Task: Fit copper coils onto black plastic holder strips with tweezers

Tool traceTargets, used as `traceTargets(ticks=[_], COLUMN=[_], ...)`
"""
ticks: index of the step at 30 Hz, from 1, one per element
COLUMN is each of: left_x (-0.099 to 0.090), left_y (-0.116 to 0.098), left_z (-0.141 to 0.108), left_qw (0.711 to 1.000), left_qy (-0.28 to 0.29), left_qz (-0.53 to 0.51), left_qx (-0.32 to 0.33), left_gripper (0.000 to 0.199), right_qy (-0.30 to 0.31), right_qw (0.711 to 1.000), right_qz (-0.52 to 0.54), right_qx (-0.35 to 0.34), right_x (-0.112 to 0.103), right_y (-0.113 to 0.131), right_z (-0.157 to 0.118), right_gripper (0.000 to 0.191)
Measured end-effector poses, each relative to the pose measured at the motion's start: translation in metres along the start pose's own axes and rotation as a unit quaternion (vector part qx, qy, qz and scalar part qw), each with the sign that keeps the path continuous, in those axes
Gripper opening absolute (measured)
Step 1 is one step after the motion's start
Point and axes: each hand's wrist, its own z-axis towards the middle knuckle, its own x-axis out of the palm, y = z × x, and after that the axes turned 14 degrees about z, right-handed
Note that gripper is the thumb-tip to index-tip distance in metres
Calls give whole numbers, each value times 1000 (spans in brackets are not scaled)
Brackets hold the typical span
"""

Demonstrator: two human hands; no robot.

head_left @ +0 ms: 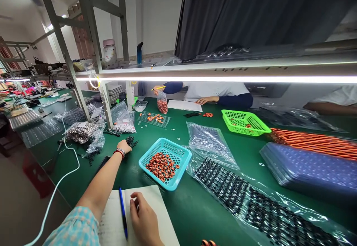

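Observation:
My left hand (125, 146) reaches out over the green table, closed around a bunch of small black spiky parts (132, 141) that stick out past its fingers. My right hand (144, 218) rests on an open notebook (160, 210), fingers loosely bent, thumb and forefinger apart, nothing visible in them. A blue pen (123, 212) lies along the notebook's fold, just left of that hand. Between and beyond my hands stands a light-blue basket (178, 179) with many copper-orange rings (161, 166) in it. A dark flat object (103, 163), partly hidden, lies under my left forearm.
Long black strips (237, 190) in clear plastic lie to the right. Behind are a green basket (245, 128), stacked plastic trays (309, 164) and orange strips (312, 141). Bags of parts (80, 132) and a white cable (67, 175) are left. Opposite, a person's hand (159, 90) holds a yellow pen.

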Motion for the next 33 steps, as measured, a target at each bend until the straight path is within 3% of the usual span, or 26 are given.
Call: traceTargets(ticks=[7, 15, 19, 24, 28, 33], left_x=[-4, 4, 2, -14, -25, -5], left_y=[15, 0, -3, -4, -2, 20], left_z=[-5, -3, -8, -21, -50, -136], left_qw=[1000, 1000, 1000, 993, 969, 911], left_qy=[-18, -2, 6, 15, 39, 92], left_qz=[10, 23, -13, -116, -241, -395], left_qx=[0, -8, -12, -9, 25, 73], left_gripper=[35, 35, 35, 36, 34, 21], right_qy=[-9, -7, -12, -10, -24, -81], right_qw=[1000, 1000, 1000, 997, 987, 950], right_qz=[3, 6, 24, 79, 152, 286], right_qx=[-4, 0, 1, 14, 41, 96], right_x=[2, 2, 2, 1, -3, -11], right_y=[-1, -1, -3, -6, 1, 17], right_z=[0, 1, 2, 2, 4, 17], right_gripper=[22, 24, 23, 22, 27, 53])
